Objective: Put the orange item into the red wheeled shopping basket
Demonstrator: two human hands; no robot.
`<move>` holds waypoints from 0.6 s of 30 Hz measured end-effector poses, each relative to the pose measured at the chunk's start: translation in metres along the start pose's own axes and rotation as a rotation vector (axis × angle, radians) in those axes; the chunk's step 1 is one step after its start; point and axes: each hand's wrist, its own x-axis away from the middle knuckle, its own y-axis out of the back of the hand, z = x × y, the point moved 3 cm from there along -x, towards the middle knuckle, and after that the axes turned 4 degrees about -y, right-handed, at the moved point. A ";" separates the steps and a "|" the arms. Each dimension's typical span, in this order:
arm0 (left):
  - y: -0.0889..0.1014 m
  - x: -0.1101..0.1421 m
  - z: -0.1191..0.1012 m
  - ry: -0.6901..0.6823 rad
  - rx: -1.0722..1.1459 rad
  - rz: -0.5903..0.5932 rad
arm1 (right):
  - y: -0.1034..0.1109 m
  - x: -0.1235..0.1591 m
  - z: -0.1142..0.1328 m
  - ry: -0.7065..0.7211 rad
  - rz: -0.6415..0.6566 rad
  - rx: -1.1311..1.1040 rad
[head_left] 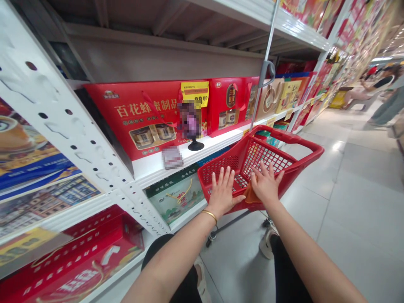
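Red plastic mesh shopping basket [248,166] on a small wheeled frame stands just in front of the person, close beside a white perforated steel shelf upright [94,162]. Left hand [224,192], with a thin gold bangle [210,216] on its wrist, lies palm down against the basket's near side, fingers [219,179] spread wide and holding nothing. Right hand [264,184] rests beside it, its fingers [263,170] fanned wide too and touching a crumpled orange-brown cloth [251,194] that sits between the hands at the basket's near wall. On the shelf beside the basket stand long red cardboard gift boxes [135,118] printed with jars, a yellow price tag [195,93] and a blurred sign on a black stand [192,126]. Pale tiled floor [356,219] runs along the aisle
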 end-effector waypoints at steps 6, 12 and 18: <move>-0.001 0.000 0.002 0.014 0.018 0.010 | -0.009 0.038 0.060 0.258 0.132 -0.088; -0.001 0.001 0.001 0.007 0.004 0.003 | 0.001 0.003 0.003 0.039 0.073 -0.006; 0.003 -0.001 0.001 0.008 0.041 0.026 | -0.004 0.018 0.027 0.065 0.090 -0.039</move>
